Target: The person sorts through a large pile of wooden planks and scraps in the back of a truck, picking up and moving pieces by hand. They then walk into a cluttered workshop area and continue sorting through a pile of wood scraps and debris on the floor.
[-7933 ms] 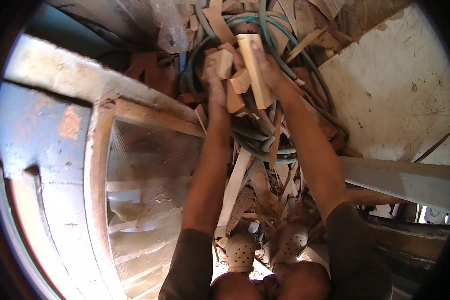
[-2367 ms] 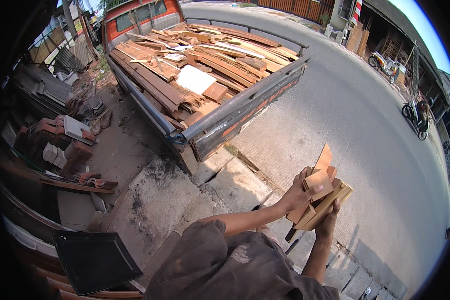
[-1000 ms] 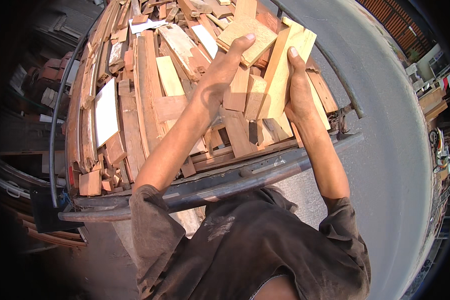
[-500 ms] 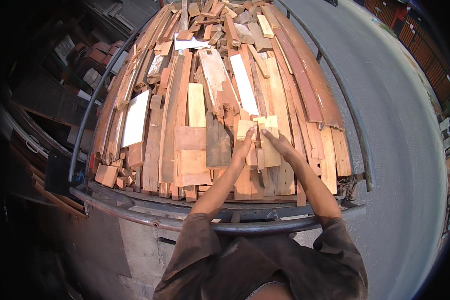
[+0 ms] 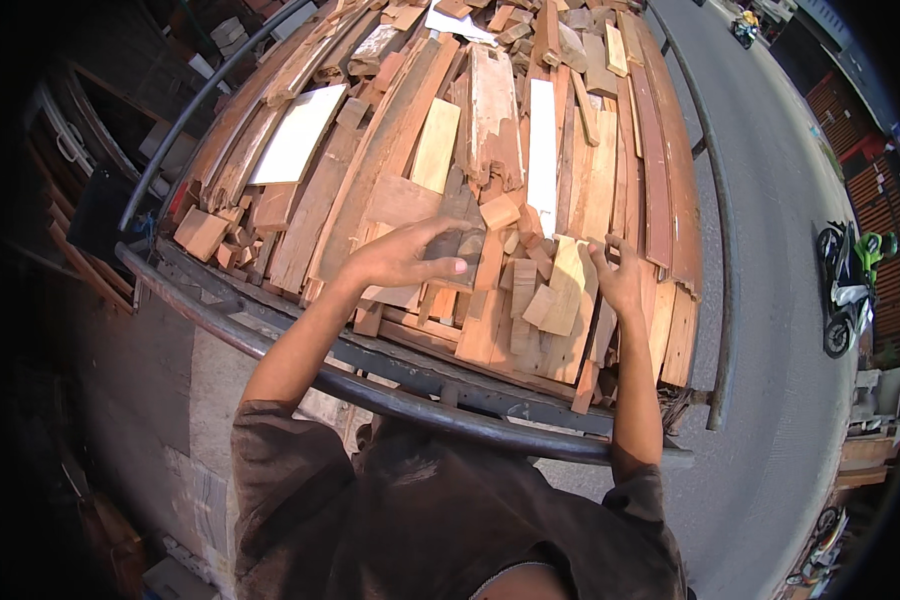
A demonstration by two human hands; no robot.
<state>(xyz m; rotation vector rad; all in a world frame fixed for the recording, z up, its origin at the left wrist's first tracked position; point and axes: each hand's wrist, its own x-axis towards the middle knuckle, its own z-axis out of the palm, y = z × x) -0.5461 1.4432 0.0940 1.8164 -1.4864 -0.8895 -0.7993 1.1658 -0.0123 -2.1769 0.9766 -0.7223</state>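
My left hand hovers at the near part of a wood pile, thumb and fingers spread over a dark, weathered board. Nothing is visibly gripped in it. Further right, my right hand has its fingers bent and apart beside the right edge of a pale yellow board; whether it touches that board I cannot tell. A small pale block overlaps the yellow board's lower left. Between my hands lie a small tan block and a narrow upright-lying offcut.
Long planks, white boards and offcuts fill the truck bed. A dark metal rail crosses between my body and the pile; side rails flank it. On the right road stands a green and black motorcycle; another rider is farther off.
My hands have moved apart, letting go of the pale wood pieces, which now lie on the pile. The left hand went left, the right one right. The view has turned and shifted.
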